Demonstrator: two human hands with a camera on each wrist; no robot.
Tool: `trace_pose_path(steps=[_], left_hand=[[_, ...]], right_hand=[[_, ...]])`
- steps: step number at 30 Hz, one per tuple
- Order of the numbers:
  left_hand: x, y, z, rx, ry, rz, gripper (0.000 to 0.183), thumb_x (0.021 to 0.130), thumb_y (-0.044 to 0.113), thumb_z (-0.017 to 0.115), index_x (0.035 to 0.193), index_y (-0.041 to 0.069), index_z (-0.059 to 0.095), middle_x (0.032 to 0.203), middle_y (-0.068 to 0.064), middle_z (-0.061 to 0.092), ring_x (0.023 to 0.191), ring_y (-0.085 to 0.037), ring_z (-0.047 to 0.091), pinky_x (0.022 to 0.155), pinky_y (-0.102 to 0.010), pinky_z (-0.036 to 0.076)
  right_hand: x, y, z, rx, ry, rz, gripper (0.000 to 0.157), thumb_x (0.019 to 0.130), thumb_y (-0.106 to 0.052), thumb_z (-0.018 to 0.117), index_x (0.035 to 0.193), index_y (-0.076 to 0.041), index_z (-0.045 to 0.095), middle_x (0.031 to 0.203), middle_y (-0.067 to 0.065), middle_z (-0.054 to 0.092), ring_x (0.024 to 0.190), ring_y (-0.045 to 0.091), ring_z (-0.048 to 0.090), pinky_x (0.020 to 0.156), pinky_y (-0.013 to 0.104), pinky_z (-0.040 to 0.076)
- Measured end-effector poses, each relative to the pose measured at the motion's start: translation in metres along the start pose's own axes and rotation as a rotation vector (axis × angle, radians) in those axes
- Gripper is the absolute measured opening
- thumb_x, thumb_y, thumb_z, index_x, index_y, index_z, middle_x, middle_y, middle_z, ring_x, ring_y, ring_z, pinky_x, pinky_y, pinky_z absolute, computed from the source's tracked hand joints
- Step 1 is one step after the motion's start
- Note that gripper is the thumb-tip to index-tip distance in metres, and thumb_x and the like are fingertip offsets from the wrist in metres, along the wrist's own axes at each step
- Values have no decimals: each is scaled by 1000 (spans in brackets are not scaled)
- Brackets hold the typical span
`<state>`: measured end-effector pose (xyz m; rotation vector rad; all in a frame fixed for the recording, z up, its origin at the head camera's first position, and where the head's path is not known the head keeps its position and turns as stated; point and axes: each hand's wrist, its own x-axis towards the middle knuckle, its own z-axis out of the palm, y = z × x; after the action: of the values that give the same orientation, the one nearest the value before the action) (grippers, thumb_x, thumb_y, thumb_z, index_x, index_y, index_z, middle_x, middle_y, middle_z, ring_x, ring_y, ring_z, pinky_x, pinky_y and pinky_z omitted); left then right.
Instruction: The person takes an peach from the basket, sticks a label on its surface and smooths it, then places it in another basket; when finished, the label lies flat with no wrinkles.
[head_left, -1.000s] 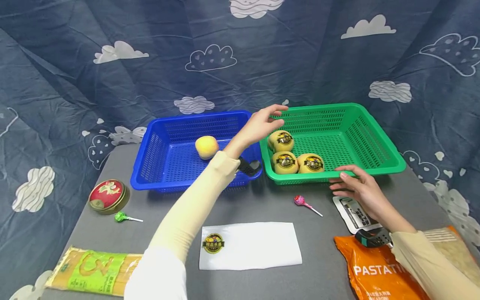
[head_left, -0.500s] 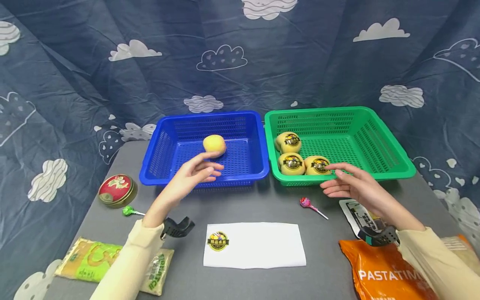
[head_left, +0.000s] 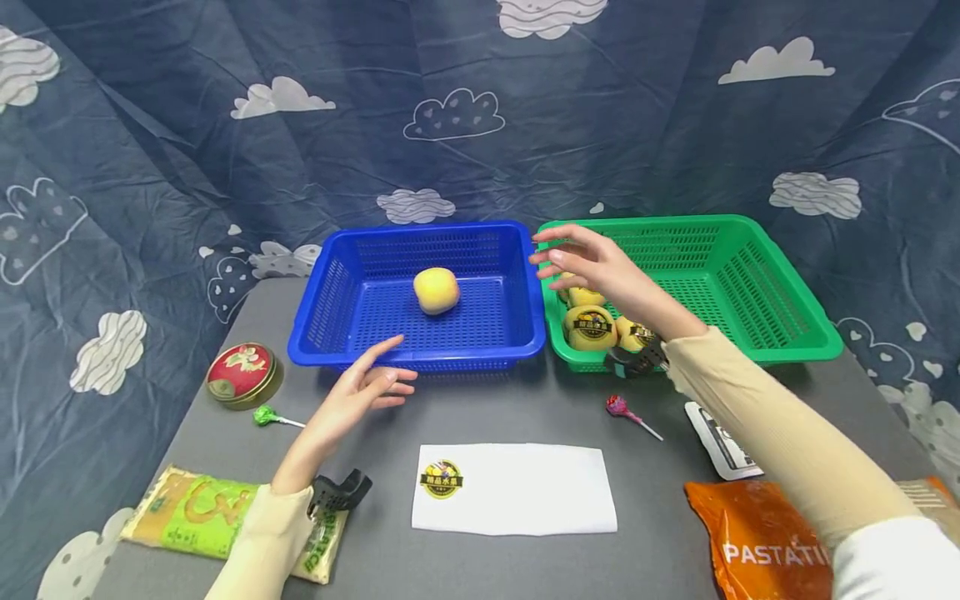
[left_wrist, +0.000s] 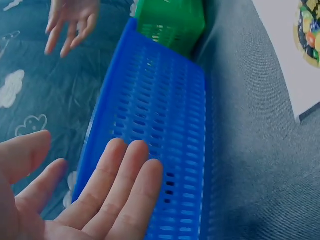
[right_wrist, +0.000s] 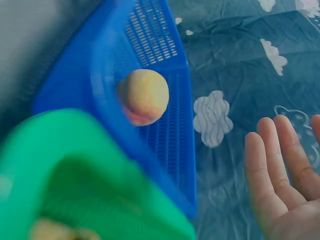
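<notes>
One yellow and pink peach (head_left: 437,291) lies in the blue basket (head_left: 480,357). My right hand (head_left: 588,260), its fingers loosely extended and holding nothing, hovers over the left end of the green basket (head_left: 810,333). Below it are several pale yellow fruits with black and gold stickers, one of them a stickered fruit (head_left: 590,327) near the front wall. In front of the blue basket my left hand (head_left: 356,402) hangs with relaxed fingers and nothing in it. The right wrist view also shows the peach (right_wrist: 146,95), apart from my right hand's fingers (right_wrist: 270,165).
A white sheet with a sticker (head_left: 517,492) lies front centre. At left are a red round tin (head_left: 242,371), a green lollipop (head_left: 266,415) and a noodle pack (head_left: 195,512). A pink lollipop (head_left: 618,407), a white card pack (head_left: 720,442) and an orange pasta bag (head_left: 757,533) lie right.
My left hand has drawn back from between the baskets to the front left of the blue one. My right hand has moved left and forward, over the green basket. The peach stays put.
</notes>
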<state>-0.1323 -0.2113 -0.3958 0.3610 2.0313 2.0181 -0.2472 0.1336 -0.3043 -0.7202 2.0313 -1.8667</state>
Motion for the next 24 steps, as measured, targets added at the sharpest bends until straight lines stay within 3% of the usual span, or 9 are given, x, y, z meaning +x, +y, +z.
trace_pose_path(steps=[6,11,17,24], left_hand=[[8,-8,-2,-16,74,3,50,96,19,44,142,16,25,115,-37,46,101,-42,53,84,-48,44],[13,-13,-1,-13,164,-21,50,96,22,44,141,16,26,112,-39,46,100,-48,51,81,-46,46],[15,-14,1,7,278,-48,44,95,23,45,137,15,34,107,-37,52,95,-46,55,77,-46,48],[16,-11,4,-20,285,-58,43,95,21,45,136,12,36,108,-37,51,95,-48,53,77,-48,47]], right_hand=[[59,16,31,-4,8,37,39,91,-17,53,126,-3,44,117,17,53,101,27,55,88,48,40],[93,36,51,-60,18,123,40,91,-21,54,127,-7,44,126,14,46,109,29,49,92,49,37],[118,52,76,-94,26,241,45,91,-22,54,132,-11,40,134,15,39,119,27,41,94,48,35],[131,62,99,-95,-17,421,52,90,-22,54,139,-18,33,145,10,21,130,29,23,98,57,24]])
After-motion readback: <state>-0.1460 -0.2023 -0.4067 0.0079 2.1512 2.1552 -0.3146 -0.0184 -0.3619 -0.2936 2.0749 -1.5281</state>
